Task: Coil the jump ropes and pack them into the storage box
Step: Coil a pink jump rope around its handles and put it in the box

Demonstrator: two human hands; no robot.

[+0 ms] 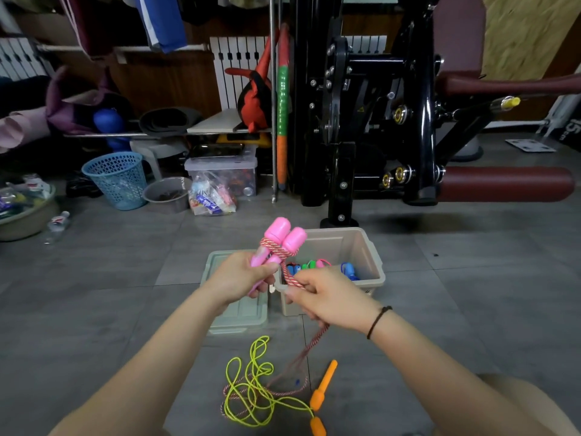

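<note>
The left hand point(242, 275) clamped the upright pink handles point(279, 243); the right hand point(330, 297) pinched the striped rope point(290, 278) just below-right, its blurred slack probably trailing floorward.

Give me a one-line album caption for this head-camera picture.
Left hand grips paired pink handles while right hand winds striped rope around them, above the storage box.

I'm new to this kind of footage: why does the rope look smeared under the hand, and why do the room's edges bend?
Head view: the striped rope is sharp near the right hand, but streaks into motion blur lower down; the wide-angle lens bows the floor tiles and gym machine toward the edges; lighting is soft, without glare.
</note>
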